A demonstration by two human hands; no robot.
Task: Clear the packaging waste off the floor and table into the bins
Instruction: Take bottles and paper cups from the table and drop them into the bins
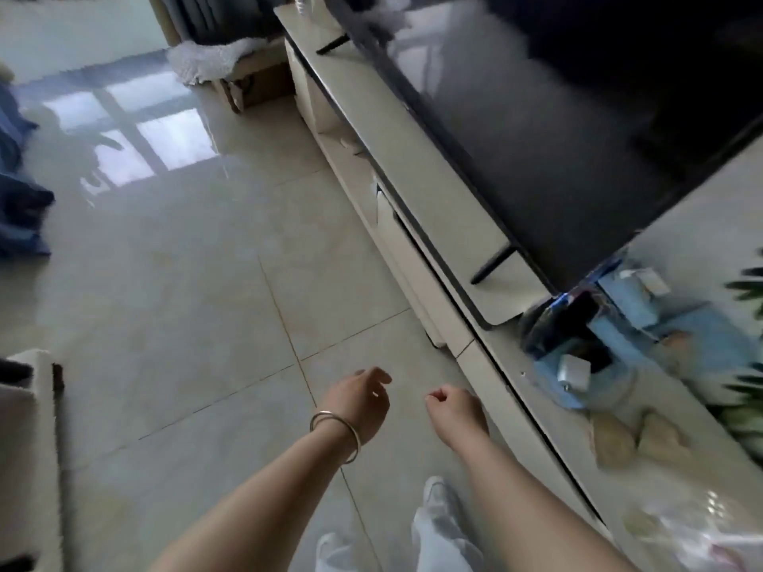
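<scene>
**Floor's open, TV side is crowded**

Bare tile floor [173, 282] ahead and left gives hands plenty of room. On the right, the long TV stand [446, 225] and television [578, 117] block things, with blue packaging [586, 324] cluttering its near end.

Clear plastic wrapper [697, 538] — on cabinet top.
</scene>
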